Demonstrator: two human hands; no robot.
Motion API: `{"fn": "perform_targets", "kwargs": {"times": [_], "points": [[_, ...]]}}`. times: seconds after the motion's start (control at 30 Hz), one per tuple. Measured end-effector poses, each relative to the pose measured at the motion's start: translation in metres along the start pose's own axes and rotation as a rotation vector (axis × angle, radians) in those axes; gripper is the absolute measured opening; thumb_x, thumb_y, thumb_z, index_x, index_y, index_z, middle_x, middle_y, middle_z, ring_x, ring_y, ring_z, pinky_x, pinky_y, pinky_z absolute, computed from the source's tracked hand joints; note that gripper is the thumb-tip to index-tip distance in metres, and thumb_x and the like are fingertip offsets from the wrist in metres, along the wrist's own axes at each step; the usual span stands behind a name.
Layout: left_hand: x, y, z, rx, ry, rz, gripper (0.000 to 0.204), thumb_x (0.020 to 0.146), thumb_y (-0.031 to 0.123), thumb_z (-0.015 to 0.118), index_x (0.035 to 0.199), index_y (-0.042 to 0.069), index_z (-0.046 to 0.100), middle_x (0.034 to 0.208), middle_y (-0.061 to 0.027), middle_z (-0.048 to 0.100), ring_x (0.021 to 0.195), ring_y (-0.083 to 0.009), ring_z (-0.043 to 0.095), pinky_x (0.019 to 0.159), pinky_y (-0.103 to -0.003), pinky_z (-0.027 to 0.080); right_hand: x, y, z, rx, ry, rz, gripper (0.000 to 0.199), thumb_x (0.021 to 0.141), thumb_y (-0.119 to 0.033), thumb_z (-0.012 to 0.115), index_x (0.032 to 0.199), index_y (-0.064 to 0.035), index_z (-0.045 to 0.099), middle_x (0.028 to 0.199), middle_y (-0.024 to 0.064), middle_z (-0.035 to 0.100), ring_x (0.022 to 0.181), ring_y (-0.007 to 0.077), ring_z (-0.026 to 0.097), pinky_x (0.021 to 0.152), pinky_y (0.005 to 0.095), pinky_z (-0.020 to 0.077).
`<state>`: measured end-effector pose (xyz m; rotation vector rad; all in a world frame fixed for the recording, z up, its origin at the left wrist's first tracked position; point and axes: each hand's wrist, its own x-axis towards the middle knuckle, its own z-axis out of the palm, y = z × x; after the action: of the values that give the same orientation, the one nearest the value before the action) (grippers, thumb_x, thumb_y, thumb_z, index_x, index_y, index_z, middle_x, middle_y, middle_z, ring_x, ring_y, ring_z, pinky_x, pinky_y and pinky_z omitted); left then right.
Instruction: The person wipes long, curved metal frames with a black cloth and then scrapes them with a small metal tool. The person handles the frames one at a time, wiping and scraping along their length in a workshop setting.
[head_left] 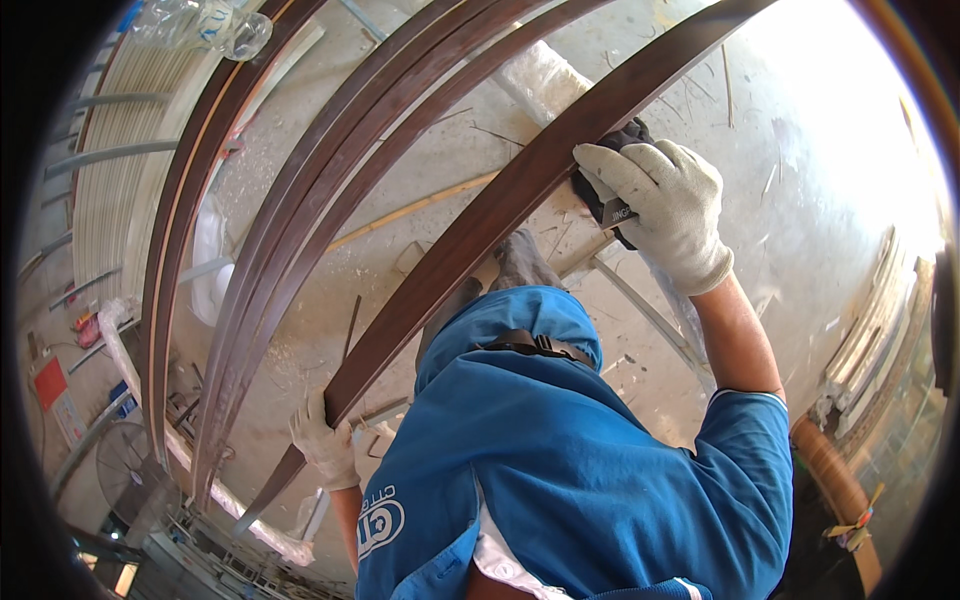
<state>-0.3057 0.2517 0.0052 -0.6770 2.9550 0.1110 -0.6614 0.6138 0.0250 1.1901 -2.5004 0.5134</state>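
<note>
A long dark brown wooden strip [470, 240] runs diagonally from lower left to upper right in front of me. My left hand [325, 440], in a whitish work glove, grips the strip near its lower end. My right hand [665, 205], also gloved, presses a dark cloth or sanding pad [610, 175] against the strip's edge further up. My blue shirt [560, 450] fills the lower middle of the view.
Several more dark brown strips [290, 220] lie side by side to the left on a dusty concrete floor [800, 200]. Pale slats [110, 200] are stacked at far left, a clear plastic bottle [215, 25] at top left. A fan [125, 470] stands lower left.
</note>
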Motion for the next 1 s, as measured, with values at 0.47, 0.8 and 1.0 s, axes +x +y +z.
{"fn": "perform_targets", "kwargs": {"times": [0.47, 0.8, 1.0], "points": [[-0.001, -0.007, 0.001, -0.045, -0.017, -0.01, 0.069, 0.084, 0.063, 0.059, 0.119, 0.004, 0.064, 0.108, -0.019, 0.065, 0.093, -0.0433, 0.059, 0.083, -0.052, 0.046, -0.006, -0.013, -0.004, 0.455, -0.235, 0.162, 0.019, 0.071, -0.009, 0.074, 0.09, -0.0098, 0.07, 0.081, 0.0066, 0.068, 0.075, 0.0251, 0.068, 0.068, 0.038, 0.0553], [0.002, -0.001, -0.005, -0.038, -0.026, -0.016, 0.051, 0.073, 0.025, 0.067, 0.12, 0.005, 0.065, 0.105, -0.0184, 0.066, 0.095, -0.0417, 0.059, 0.085, -0.051, 0.047, 0.001, 0.004, 0.001, -0.013, 0.01, 0.063, 0.033, 0.075, -0.024, 0.079, 0.107, -0.0168, 0.075, 0.083, 0.0019, 0.071, 0.077, 0.0196, 0.069, 0.067, 0.0319, 0.0563], [0.003, -0.004, -0.007, -0.039, -0.036, 0.005, 0.05, 0.077, 0.035, 0.067, 0.118, 0.006, 0.065, 0.103, -0.0185, 0.066, 0.092, -0.0428, 0.059, 0.082, -0.052, 0.047, 0.014, 0.009, -0.011, -0.189, -0.081, -0.203, 0.04, 0.069, -0.025, 0.076, 0.108, -0.0151, 0.073, 0.081, -0.0022, 0.065, 0.075, 0.0151, 0.066, 0.065, 0.029, 0.0561]]}}
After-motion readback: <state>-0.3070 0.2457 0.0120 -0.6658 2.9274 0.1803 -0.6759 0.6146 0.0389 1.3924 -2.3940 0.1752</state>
